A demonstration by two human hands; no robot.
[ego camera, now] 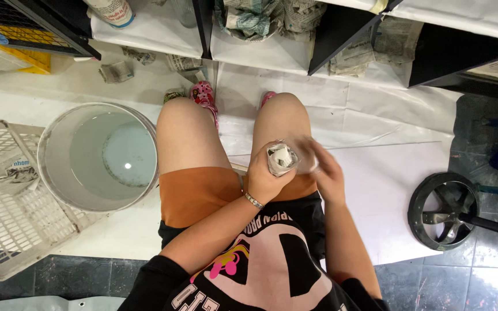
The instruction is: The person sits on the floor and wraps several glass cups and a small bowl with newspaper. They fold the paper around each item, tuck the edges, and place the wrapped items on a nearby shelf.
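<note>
The left hand (263,175) grips a glass (286,158) stuffed with crumpled newspaper (280,156), held over the right knee. The right hand (325,170) is blurred against the glass; its grip is unclear. A bucket (53,173) of water stands left, beside a plastic basket (7,230) containing a scrap of paper.

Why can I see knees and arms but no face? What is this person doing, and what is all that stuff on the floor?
The camera sits on the person's head and looks down, so you see only their own lap and arms. There is just this one picture. The left hand grips a clear glass stuffed with crumpled newspaper, over the knee. The right hand touches the glass too, but it is blurry. On the floor to the left stands a grey bucket with water in it, next to a white plastic basket. To the right lies a black fan base. At the top are shelves holding more newspaper.
</note>
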